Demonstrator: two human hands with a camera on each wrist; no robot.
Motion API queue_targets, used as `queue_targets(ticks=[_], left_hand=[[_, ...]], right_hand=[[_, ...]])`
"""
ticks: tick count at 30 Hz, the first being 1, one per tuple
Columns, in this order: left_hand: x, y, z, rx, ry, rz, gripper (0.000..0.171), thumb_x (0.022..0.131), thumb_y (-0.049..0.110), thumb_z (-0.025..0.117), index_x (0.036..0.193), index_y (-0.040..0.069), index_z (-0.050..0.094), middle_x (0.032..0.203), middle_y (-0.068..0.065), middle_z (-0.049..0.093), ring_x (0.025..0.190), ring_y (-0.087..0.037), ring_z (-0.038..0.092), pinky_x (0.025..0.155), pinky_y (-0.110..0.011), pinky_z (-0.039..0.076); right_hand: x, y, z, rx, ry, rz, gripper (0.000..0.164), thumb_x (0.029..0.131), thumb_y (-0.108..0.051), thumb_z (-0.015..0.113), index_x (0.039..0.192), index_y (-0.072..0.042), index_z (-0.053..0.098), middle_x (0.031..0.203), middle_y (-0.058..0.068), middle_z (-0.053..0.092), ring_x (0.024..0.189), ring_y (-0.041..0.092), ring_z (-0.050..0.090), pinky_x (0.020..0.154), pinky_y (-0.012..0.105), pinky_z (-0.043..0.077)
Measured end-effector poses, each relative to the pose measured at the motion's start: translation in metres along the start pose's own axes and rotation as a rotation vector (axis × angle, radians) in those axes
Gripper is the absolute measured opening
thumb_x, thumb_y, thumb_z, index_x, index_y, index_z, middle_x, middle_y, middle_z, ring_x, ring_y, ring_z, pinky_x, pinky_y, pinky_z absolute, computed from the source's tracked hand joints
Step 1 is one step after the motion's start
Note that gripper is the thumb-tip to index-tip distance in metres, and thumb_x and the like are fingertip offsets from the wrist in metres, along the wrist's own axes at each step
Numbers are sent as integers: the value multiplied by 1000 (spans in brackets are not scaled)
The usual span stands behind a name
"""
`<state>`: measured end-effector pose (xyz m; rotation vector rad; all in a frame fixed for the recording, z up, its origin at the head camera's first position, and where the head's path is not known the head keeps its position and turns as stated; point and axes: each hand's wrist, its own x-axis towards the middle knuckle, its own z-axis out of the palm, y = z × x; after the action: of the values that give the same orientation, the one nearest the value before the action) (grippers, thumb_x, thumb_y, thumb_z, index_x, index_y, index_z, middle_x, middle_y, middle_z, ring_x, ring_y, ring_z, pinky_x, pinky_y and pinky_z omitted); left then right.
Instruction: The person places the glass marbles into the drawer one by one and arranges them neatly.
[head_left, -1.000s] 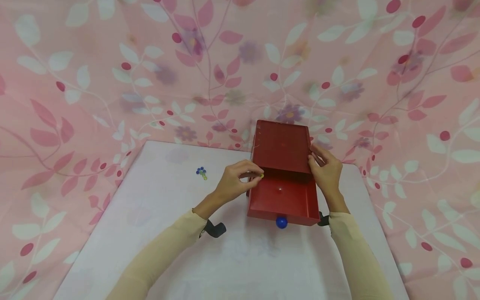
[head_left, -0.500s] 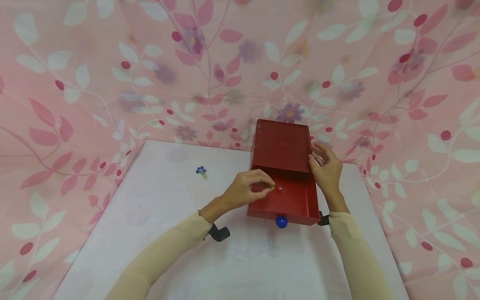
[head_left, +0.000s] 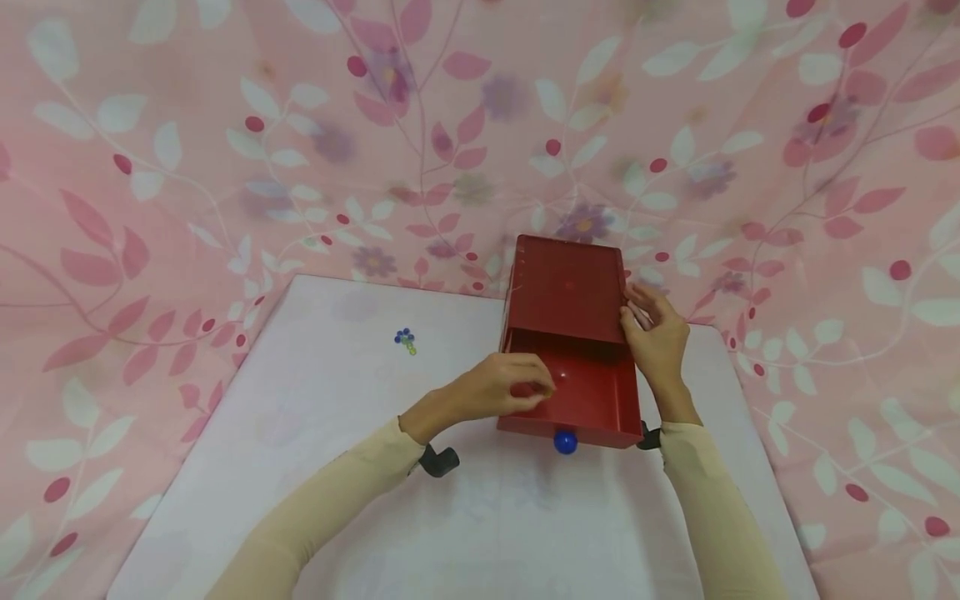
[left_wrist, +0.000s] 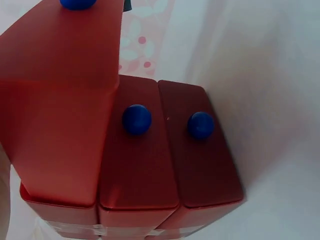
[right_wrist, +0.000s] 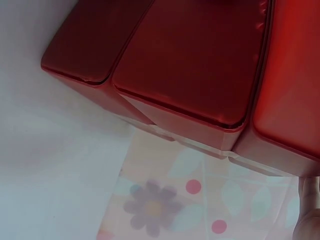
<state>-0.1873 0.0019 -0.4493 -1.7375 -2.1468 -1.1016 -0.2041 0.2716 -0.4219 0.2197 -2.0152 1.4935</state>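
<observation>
A red drawer cabinet [head_left: 570,287] stands at the back of the table, its top drawer [head_left: 600,404] pulled out. Over that drawer's left part is my left hand [head_left: 502,385], thumb and fingertips pinching a small yellow marble [head_left: 550,393] that is mostly hidden by the fingers. Along the cabinet's right side my right hand [head_left: 658,337] steadies it, fingers touching the edge. In the right wrist view some fingers [right_wrist: 310,210] show against the cabinet's side. A blue knob [head_left: 566,442] sits on the drawer front. The left wrist view shows two closed drawers [left_wrist: 150,165] below the pulled-out one.
Several blue and yellow marbles [head_left: 406,340] lie in a cluster on the white table [head_left: 337,392], left of the cabinet. A pink leaf-patterned cloth [head_left: 450,150] hangs behind and at both sides. Dark wrist camera mounts [head_left: 440,461] stick out below the wrists.
My left hand has moved right and slightly down, from the drawer's left edge to over its inside, with the yellow marble. The right hand stays at the cabinet's side.
</observation>
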Motion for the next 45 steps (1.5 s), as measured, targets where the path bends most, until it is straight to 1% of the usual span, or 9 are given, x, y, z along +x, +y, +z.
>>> queue_targets(ticks=[3, 7, 18, 21, 26, 29, 34, 39, 45], left_hand=[[1, 1, -2, 26, -79, -36, 16, 86, 15, 75, 102, 11, 73, 100, 3, 66, 96, -4, 59, 88, -10, 45], [4, 4, -6, 62, -177, -86, 18, 87, 19, 75, 104, 14, 74, 101, 4, 66, 97, -6, 59, 89, -10, 44], [14, 13, -10, 182, -385, -199, 20, 87, 20, 75, 107, 15, 75, 103, 3, 67, 96, -7, 59, 88, -12, 47], [18, 15, -11, 217, -433, -212, 20, 87, 20, 75, 107, 16, 75, 103, 3, 68, 94, -7, 60, 85, -12, 48], [25, 15, -10, 279, -510, -191, 15, 88, 15, 74, 103, 16, 76, 96, 4, 67, 87, -6, 59, 76, -10, 48], [26, 15, -9, 301, -531, -183, 13, 88, 14, 74, 100, 16, 76, 93, 5, 67, 84, -6, 58, 73, -9, 48], [23, 16, -8, 312, -518, -176, 12, 87, 15, 75, 99, 16, 76, 90, 5, 66, 82, -5, 58, 71, -9, 48], [22, 16, -7, 317, -505, -166, 16, 87, 20, 76, 102, 17, 76, 94, 5, 67, 85, -5, 60, 76, -10, 49], [20, 17, -8, 310, -495, -175, 23, 86, 22, 76, 108, 17, 75, 100, 4, 68, 92, -6, 61, 84, -13, 49]], right_hand=[[0, 0, 0, 2, -2, 1, 39, 80, 16, 65, 118, 14, 61, 113, 34, 62, 107, 47, 60, 89, 35, 51], [1, 1, 0, 4, 1, 5, 38, 80, 17, 65, 118, 13, 61, 113, 34, 62, 107, 47, 60, 89, 34, 51], [1, 4, 1, 10, 2, -1, 38, 80, 17, 65, 118, 13, 62, 113, 36, 61, 108, 46, 60, 89, 33, 51], [2, 6, 0, 13, 0, -4, 38, 80, 17, 65, 118, 13, 62, 113, 36, 61, 108, 47, 59, 89, 33, 51], [2, 6, -1, 17, -5, -13, 37, 80, 18, 64, 117, 16, 60, 113, 36, 61, 107, 50, 59, 89, 34, 51], [1, 6, -1, 10, -12, -15, 36, 81, 17, 64, 117, 17, 60, 113, 35, 62, 107, 49, 59, 89, 34, 51], [1, 5, 0, 27, -13, -6, 37, 80, 17, 64, 117, 17, 60, 113, 36, 61, 108, 49, 58, 90, 34, 51], [1, 3, 0, 32, -11, -3, 37, 80, 19, 63, 117, 18, 59, 113, 37, 60, 108, 50, 58, 90, 34, 51], [0, 2, 1, 27, -11, -12, 37, 80, 19, 63, 116, 18, 60, 113, 37, 61, 107, 50, 58, 90, 34, 51]])
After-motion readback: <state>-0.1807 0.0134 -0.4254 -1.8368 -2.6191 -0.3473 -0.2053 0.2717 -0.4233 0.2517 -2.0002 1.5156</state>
